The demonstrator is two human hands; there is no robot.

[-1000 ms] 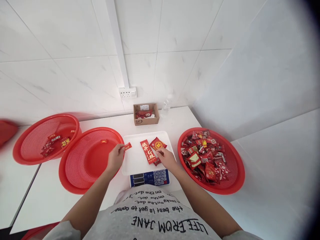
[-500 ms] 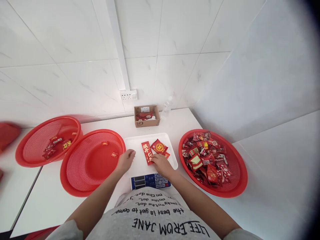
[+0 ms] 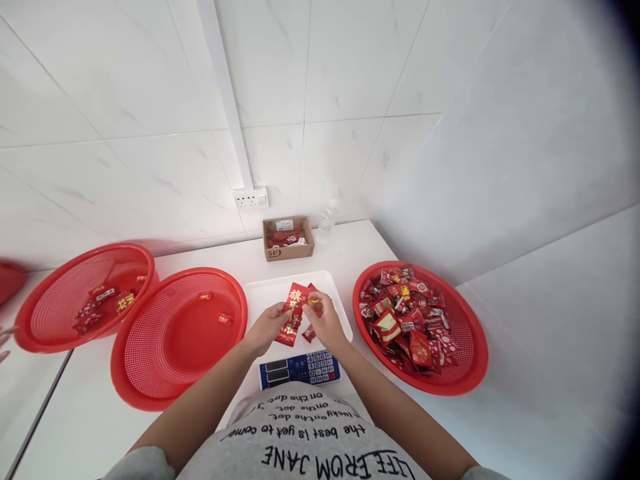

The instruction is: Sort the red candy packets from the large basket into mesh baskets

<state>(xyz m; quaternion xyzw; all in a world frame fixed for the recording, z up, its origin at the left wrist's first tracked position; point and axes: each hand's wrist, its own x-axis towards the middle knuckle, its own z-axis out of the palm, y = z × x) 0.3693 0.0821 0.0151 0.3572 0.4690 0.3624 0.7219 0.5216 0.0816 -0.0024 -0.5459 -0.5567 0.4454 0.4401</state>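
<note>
I have the long red packet (image 3: pixel 295 312) with gold characters clamped between the thumb and fingers of my left hand (image 3: pixel 270 327), over the white tray (image 3: pixel 261 293) of the scale, its upper end pointing toward one o'clock and its lower end toward seven. My right hand (image 3: pixel 323 319) is at the packet's three o'clock edge, thumb and fingers drawn close together; I cannot tell whether they grip this packet or another red one partly hidden behind it. A smaller red packet (image 3: pixel 309 334) shows below my right fingers. Taking the tray as the clock's centre, the keypad panel (image 3: pixel 300 368) sits at six. At nine is a red mesh basket (image 3: pixel 187 350) with two small red packets (image 3: pixel 225 320) in it, and beyond it a farther basket (image 3: pixel 53 310) holds a few more. At three, a full basket (image 3: pixel 473 347) bears a heap of red packets (image 3: pixel 410 320). An open cardboard box (image 3: pixel 289 252) stands near twelve, a clear bottle (image 3: pixel 326 225) just beside it at one. Far out at nine, another person's fingers (image 3: pixel 5 341) show at the edge of my view.
</note>
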